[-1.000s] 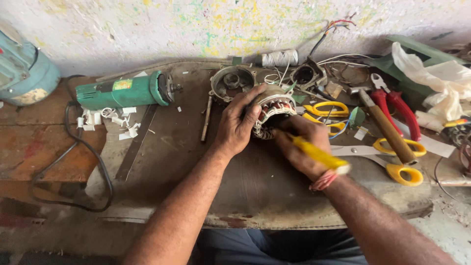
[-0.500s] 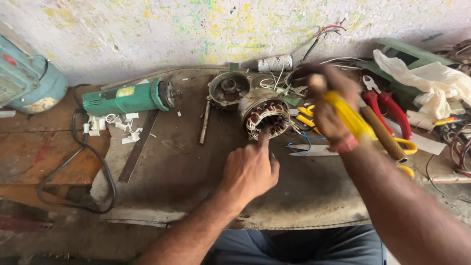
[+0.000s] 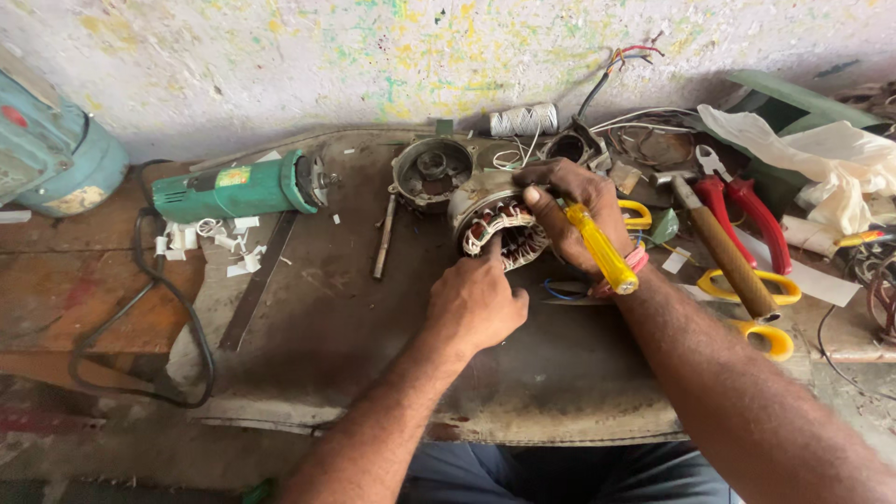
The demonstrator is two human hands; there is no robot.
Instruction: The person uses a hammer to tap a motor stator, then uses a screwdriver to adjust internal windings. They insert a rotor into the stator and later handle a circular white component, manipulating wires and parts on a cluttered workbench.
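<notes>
Head view: your left hand [image 3: 478, 303] presses a fingertip into the motor stator [image 3: 499, 229] on the worktop [image 3: 327, 308]. Your right hand [image 3: 574, 210], fingers clenched on a yellow-handled screwdriver [image 3: 602, 250], rests on the stator's right side, tip hidden, probably inside. Green angle grinder [image 3: 238, 191] lies left of the stator.

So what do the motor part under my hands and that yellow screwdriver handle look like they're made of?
The round grey motor stator looks like dull cast or stacked metal, worn and unpainted, with reddish copper-looking wire windings showing in its slots. The translucent yellow screwdriver handle, in the right hand, looks like glossy hard plastic, since light glows through it. The left hand touches the windings with a fingertip.
</notes>
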